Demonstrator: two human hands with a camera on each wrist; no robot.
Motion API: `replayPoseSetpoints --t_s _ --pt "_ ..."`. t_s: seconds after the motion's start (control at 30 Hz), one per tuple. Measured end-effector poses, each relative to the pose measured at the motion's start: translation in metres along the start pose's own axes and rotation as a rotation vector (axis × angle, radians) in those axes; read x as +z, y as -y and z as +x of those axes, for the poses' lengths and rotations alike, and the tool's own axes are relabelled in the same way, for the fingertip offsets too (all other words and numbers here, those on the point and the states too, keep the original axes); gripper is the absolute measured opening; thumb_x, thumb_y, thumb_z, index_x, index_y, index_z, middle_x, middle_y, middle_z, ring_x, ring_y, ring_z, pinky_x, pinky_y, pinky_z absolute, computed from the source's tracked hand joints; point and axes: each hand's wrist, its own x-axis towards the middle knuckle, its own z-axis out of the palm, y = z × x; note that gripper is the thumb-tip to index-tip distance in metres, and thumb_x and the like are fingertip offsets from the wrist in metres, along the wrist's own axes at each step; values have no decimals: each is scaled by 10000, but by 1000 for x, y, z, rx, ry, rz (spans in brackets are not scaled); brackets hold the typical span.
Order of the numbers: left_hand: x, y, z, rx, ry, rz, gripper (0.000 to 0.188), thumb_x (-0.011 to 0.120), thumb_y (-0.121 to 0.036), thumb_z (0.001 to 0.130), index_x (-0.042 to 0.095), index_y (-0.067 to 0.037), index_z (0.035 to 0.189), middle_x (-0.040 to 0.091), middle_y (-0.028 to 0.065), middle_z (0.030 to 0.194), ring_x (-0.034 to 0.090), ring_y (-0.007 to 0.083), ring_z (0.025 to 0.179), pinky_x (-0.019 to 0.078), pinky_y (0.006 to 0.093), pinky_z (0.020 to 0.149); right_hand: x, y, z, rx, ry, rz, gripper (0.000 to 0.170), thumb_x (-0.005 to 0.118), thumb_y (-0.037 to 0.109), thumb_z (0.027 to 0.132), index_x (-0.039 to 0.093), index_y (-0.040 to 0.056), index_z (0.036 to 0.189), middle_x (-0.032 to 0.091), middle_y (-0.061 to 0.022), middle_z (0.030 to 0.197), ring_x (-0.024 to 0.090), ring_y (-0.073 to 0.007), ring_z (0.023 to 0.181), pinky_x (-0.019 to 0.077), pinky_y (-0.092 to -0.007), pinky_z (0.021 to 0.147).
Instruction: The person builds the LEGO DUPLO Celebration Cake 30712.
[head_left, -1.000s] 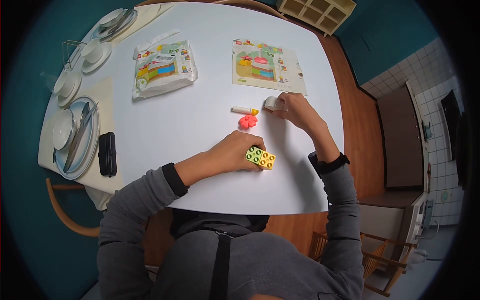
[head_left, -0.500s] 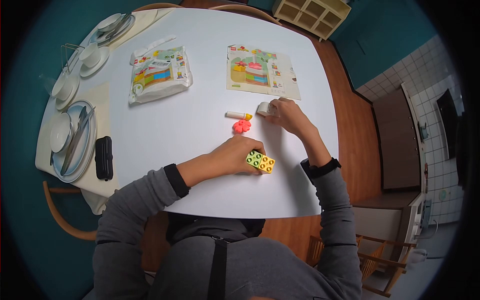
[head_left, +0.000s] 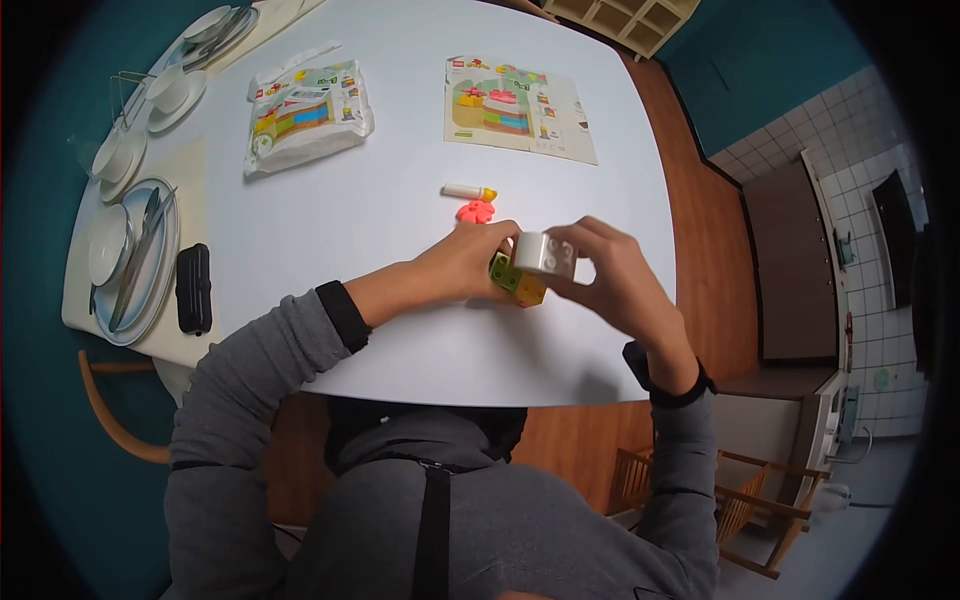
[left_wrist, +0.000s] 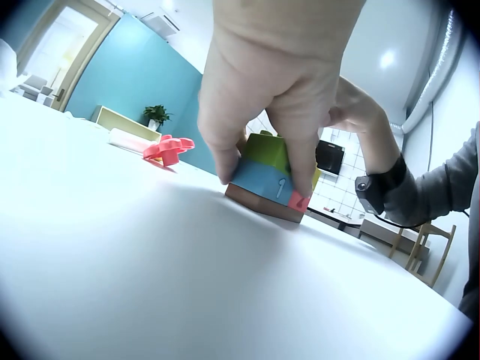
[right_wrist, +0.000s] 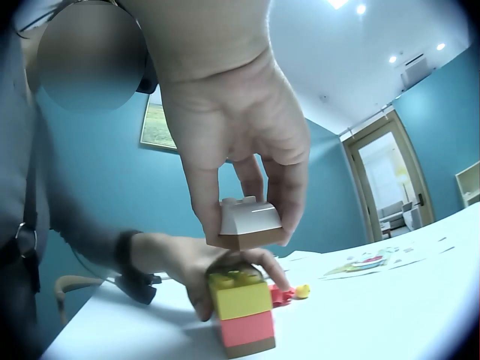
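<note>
My left hand (head_left: 455,262) grips a stack of toy building bricks (right_wrist: 244,301) standing on the white table. Its top is green and yellow, blue and pink lie below, and the base is brown. In the left wrist view a white "1" marks the blue brick (left_wrist: 262,180). Between the thumb and fingers of my right hand (head_left: 625,280) is a white, rounded brick (right_wrist: 251,217) with a brown underside, held just above the stack. Beyond the left hand lie a coral flower piece (head_left: 476,212) and a white candle piece (head_left: 462,191) with a yellow flame.
A printed instruction sheet (head_left: 520,110) lies at the back right, and a white plastic bag (head_left: 310,110) with a printed label at the back left. Along the left edge are plates (head_left: 150,295), bowls, cups and cutlery, with a black case (head_left: 194,288) beside them.
My right hand has lifted the white brick off the table and carried it toward me, over the stack. The left hand still holds the stack.
</note>
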Motion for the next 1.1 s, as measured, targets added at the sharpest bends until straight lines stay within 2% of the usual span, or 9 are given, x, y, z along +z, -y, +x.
replayPoseSetpoints --t_s 0.33,0.57,0.63,0.7,0.77,0.9,0.97,1.0,1.1 --pt "0 -7 -4 -3 11 83 575 844 -246 632 544 11 1049 668 175 834 668 296 795 517 362 711 24 10 -3 26 98 -41 347 746 62 696 576 -22 987 588 -154 822 611 -330 760 510 -394 686" --pt "-9 -17 -9 107 8 221 344 738 -163 741 558 -6 988 654 191 856 644 349 830 510 399 722 30 9 -5 -36 35 -137 299 710 38 713 533 -43 939 582 -182 807 608 -351 729 505 -407 658" --pt "-24 -28 -12 -4 147 314 335 738 -151 733 591 -3 995 657 169 887 637 336 857 505 384 753 31 12 -6 0 87 -143 275 701 32 719 518 -37 913 575 -189 795 609 -349 709 505 -404 641" --pt "-37 -33 -19 17 149 376 315 724 -119 732 605 7 994 658 155 885 631 333 874 498 384 768 33 13 -7 30 89 -123 252 685 26 730 502 -39 890 570 -194 786 608 -350 694 508 -399 635" --pt "-54 -33 -25 161 32 567 317 718 -100 732 612 8 1010 660 151 897 631 326 889 498 372 781 34 15 -7 19 87 -177 228 665 15 740 491 -45 874 568 -192 785 607 -353 689 510 -395 633" --pt "-103 -43 -2 47 -83 619 190 676 -17 750 636 21 932 677 142 860 678 234 763 523 318 708 32 11 -3 -13 101 -188 206 644 3 747 482 -53 862 567 -192 785 607 -347 690 513 -390 636" --pt "-107 -46 8 -49 -130 579 185 688 -27 735 637 30 904 675 143 841 672 242 726 519 313 693 31 9 4 -3 179 -252 196 641 0 746 480 -50 846 568 -198 789 609 -334 699 516 -381 640" --pt "-103 -46 12 -48 -127 589 185 688 -27 735 637 30 904 675 143 841 672 242 726 519 313 693 31 10 8 14 193 -277 291 713 100 758 495 -35 895 598 -186 806 619 -351 729 507 -408 663" --pt "-81 -27 24 -32 -16 690 235 738 -94 678 635 27 851 658 156 802 635 295 713 502 342 672 33 5 14 -38 188 -329 276 706 108 766 498 -36 876 598 -186 804 620 -346 728 511 -405 663"
